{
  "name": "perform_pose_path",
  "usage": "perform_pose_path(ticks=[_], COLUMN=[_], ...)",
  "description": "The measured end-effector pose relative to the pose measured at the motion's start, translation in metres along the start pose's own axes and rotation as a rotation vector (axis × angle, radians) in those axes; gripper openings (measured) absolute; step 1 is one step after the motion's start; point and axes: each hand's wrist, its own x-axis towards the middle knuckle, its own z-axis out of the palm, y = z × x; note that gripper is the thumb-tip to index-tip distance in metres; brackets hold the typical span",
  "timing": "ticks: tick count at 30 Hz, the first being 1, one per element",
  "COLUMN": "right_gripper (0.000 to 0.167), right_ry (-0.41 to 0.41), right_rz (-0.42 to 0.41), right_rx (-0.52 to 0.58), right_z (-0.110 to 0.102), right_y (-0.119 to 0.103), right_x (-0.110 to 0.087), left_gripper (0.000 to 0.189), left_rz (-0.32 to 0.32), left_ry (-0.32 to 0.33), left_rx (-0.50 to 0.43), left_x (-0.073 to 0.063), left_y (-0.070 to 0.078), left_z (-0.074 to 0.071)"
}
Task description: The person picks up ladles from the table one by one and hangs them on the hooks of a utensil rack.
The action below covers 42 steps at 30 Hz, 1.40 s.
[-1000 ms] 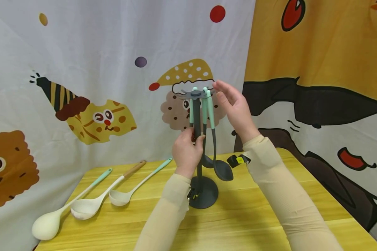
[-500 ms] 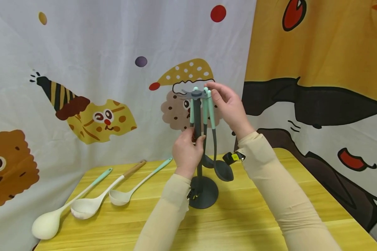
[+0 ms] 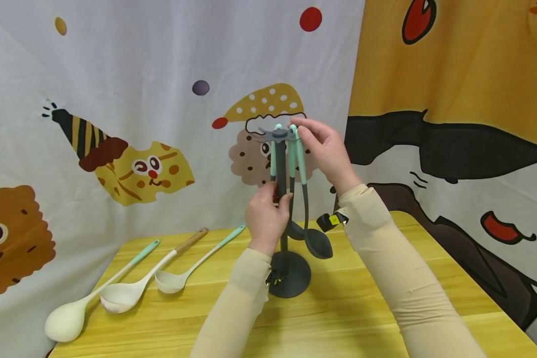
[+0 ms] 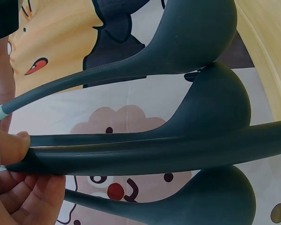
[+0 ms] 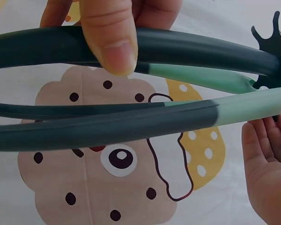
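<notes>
Near the middle of the head view, a dark, smooth stand [image 3: 281,164] is held by the left hand [image 3: 267,216]. Its straight pole is gripped snugly, with the thumb on one side and the fingers on the other. By the stand's top, the right hand [image 3: 324,146] is placed with its fingers nearly straight, close to the ends of the minty handles [image 3: 301,164]; whether one is pinched cannot be told. Three dark spoons [image 3: 318,243] with round, rubbery-looking bowls are hung around the pole, and their bowls are kept well above the flat, round base [image 3: 293,278].

At the lower left, three pale ladles are laid side by side on the striped yellow wood of the table [image 3: 353,318]: a big round one [image 3: 65,322], one with a brown handle end [image 3: 122,298], and a small one [image 3: 171,282]. A gap is left between the small ladle and the base. To the right, plain wood is stretched out to the slanting table edge. Behind everything, a soft, wrinkly cloth [image 3: 138,64] is hung.
</notes>
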Motion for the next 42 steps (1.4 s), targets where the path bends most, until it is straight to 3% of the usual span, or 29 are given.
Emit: perform_pose_path(ticks=[20, 25, 33, 42], right_gripper=[0.034, 0.035, 0.035, 0.035], right_ry=[0.047, 0.045, 0.055, 0.054], right_rz=[-0.019, -0.021, -0.005, -0.006], right_rx=[0.063, 0.066, 0.032, 0.043], right_z=[0.008, 0.009, 0.007, 0.007], right_y=[0.002, 0.003, 0.002, 0.000], right_x=[-0.001, -0.002, -0.004, -0.004], left_gripper=[0.021, 0.020, 0.025, 0.026], left_rz=[-0.058, -0.083, -0.072, -0.101], left_ry=[-0.058, -0.090, -0.145, -0.084], left_rx=[-0.069, -0.117, -0.137, -0.173], left_x=[0.000, -0.001, -0.005, -0.006], left_y=[-0.003, -0.004, -0.007, -0.018], left_z=[-0.006, -0.010, -0.018, -0.032])
